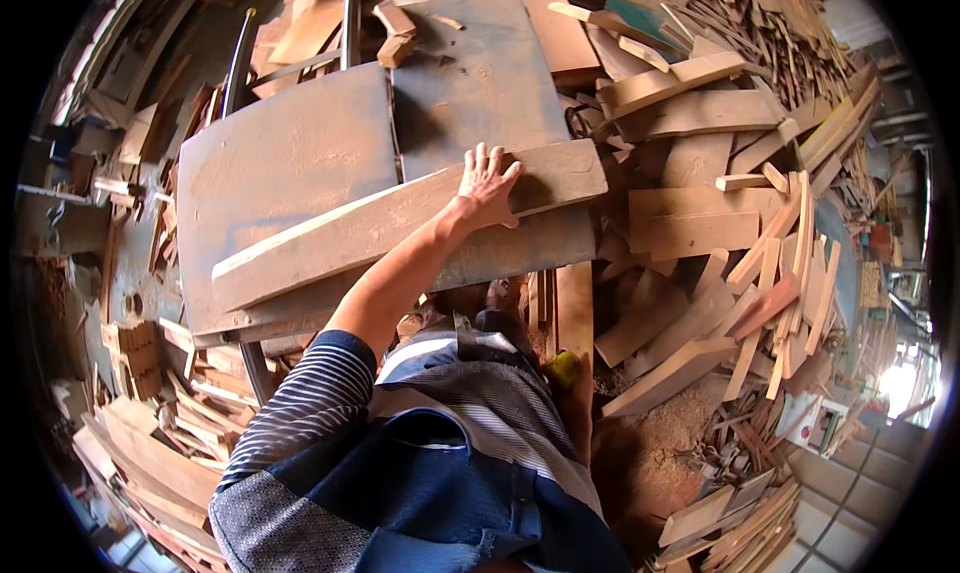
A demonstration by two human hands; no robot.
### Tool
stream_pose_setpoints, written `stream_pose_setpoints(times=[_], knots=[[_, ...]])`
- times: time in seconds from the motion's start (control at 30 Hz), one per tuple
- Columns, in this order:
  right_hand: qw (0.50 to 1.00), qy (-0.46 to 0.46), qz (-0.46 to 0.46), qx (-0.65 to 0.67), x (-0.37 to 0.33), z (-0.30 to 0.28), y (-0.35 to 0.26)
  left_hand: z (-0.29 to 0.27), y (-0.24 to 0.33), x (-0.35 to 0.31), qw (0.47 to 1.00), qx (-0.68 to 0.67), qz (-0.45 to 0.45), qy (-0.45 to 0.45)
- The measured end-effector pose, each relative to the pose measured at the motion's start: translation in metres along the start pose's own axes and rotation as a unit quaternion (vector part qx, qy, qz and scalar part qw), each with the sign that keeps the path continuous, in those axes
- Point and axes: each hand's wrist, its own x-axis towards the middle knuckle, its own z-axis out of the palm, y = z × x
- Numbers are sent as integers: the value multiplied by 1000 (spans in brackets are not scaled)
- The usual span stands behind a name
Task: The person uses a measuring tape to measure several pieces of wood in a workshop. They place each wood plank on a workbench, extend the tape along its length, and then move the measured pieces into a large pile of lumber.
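A long thick wooden plank (350, 235) lies slantwise across a dusty flat metal worktable (270, 163), its right end farther off than its left. My left hand (488, 185) rests flat on the plank near that right end, fingers spread, the bare forearm crossing the plank's near edge. At my right side my right arm hangs low. A small rounded yellow-and-black object (563, 370) shows at my right hand (572, 388), which seems closed around it. The fingers there are mostly hidden.
A narrow gap divides the worktable, and wood offcuts (396, 35) lie at its far edge. Heaped boards and strips (690, 113) crowd the right side. Stacked planks (150, 453) stand at the lower left. Sawdust (655, 463) covers the floor on my right.
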Motion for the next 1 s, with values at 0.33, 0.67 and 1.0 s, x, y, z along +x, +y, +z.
stream_pose_setpoints(times=[0.33, 0.67, 1.0], knots=[[997, 29, 74, 5, -11, -26, -4, -12, 16, -2, 998, 18, 14, -65], [989, -138, -26, -55, 16, 42, -59, 8, 57, -52, 995, -24, 67, -66], [915, -285, -83, -272, 38, 188, -83, -35, 30, -184, 720, -659, -139, -169]])
